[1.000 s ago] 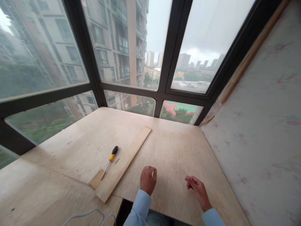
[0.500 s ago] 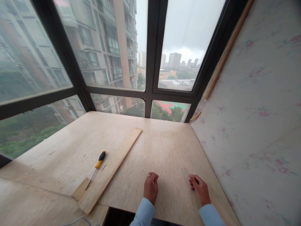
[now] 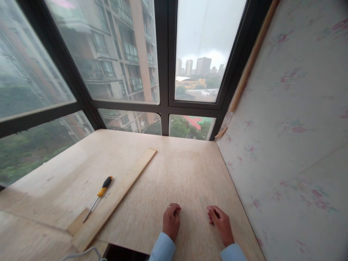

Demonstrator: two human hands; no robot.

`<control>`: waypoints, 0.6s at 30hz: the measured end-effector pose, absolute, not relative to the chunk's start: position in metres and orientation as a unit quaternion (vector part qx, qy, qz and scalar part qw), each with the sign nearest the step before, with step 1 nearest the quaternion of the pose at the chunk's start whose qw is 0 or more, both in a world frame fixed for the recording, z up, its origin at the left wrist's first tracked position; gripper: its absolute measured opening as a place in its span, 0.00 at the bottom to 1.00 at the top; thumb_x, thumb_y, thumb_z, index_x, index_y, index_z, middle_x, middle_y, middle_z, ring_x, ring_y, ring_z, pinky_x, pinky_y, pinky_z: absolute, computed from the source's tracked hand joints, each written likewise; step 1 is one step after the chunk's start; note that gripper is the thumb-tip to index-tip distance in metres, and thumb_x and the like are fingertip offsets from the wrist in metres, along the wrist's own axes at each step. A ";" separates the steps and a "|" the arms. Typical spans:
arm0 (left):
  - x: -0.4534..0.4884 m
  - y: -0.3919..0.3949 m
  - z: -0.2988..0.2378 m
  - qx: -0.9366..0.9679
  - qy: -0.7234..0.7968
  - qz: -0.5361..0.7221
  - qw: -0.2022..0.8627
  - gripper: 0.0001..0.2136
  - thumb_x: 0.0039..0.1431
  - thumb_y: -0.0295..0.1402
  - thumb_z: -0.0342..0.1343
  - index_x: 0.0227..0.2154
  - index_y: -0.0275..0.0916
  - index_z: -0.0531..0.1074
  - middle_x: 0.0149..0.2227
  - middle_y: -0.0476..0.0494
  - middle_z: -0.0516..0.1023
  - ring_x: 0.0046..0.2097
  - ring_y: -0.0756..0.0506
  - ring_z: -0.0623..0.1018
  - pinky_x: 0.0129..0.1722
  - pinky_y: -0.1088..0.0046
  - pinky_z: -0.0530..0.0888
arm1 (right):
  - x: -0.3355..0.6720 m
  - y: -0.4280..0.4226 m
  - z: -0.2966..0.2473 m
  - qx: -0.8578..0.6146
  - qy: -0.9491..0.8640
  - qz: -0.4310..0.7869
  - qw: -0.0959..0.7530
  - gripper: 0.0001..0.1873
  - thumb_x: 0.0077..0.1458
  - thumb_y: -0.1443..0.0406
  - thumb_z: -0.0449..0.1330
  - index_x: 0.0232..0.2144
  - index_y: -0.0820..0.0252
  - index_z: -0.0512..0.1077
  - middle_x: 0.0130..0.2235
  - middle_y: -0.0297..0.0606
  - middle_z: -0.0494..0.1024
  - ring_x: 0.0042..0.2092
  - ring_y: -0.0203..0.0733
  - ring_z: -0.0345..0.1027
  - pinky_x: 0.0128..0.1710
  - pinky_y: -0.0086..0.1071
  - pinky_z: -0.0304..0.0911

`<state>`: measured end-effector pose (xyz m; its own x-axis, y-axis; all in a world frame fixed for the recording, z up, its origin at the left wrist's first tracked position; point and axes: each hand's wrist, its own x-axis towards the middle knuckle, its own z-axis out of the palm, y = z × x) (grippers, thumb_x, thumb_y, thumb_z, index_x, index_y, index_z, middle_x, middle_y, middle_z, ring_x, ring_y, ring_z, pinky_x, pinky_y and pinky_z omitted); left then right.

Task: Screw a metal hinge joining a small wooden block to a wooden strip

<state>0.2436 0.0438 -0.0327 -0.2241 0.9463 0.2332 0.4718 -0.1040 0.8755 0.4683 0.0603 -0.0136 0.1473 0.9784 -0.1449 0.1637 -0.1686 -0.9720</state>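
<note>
Left hand (image 3: 172,222) and right hand (image 3: 221,223) are held with fingers (image 3: 213,211) loosely curled; grip contents can't be told. Screwdriver (image 3: 101,191) is laid near plank (image 3: 116,196).

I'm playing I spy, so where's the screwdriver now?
In the head view, the screwdriver lies at left, beside the plank, left of the left hand.

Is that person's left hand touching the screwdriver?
Apart: the head view plainly shows the long board and a stretch of tabletop between the left hand and the screwdriver.
</note>
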 end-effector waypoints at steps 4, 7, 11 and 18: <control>0.240 0.044 -0.037 0.541 0.618 0.504 0.268 0.08 0.53 0.29 0.47 0.24 0.40 0.71 0.30 0.42 0.78 0.34 0.45 0.78 0.36 0.69 0.74 | 0.470 0.062 -0.020 -0.616 -0.462 0.456 0.446 0.26 0.44 0.43 0.62 0.27 0.61 0.77 0.22 0.39 0.73 0.25 0.42 0.68 0.22 0.32 0.65; 0.237 0.045 -0.038 0.511 0.615 0.522 0.296 0.09 0.54 0.31 0.48 0.22 0.40 0.71 0.31 0.41 0.79 0.36 0.44 0.79 0.39 0.66 0.75 | 0.469 0.063 -0.023 -0.622 -0.457 0.452 0.447 0.26 0.43 0.43 0.62 0.27 0.61 0.77 0.23 0.39 0.74 0.26 0.44 0.69 0.22 0.32 0.65; 0.235 0.044 -0.038 0.482 0.601 0.541 0.337 0.09 0.52 0.32 0.49 0.21 0.39 0.71 0.31 0.41 0.78 0.37 0.43 0.79 0.40 0.64 0.75 | 0.467 0.063 -0.023 -0.633 -0.454 0.442 0.445 0.26 0.43 0.43 0.61 0.27 0.61 0.76 0.23 0.40 0.74 0.27 0.46 0.70 0.22 0.33 0.66; 0.234 0.040 -0.037 0.373 0.593 0.598 0.389 0.11 0.55 0.38 0.49 0.28 0.38 0.73 0.37 0.38 0.78 0.37 0.42 0.80 0.40 0.63 0.77 | 0.466 0.064 -0.023 -0.644 -0.462 0.432 0.430 0.26 0.45 0.44 0.59 0.29 0.62 0.76 0.24 0.40 0.74 0.28 0.46 0.71 0.22 0.32 0.65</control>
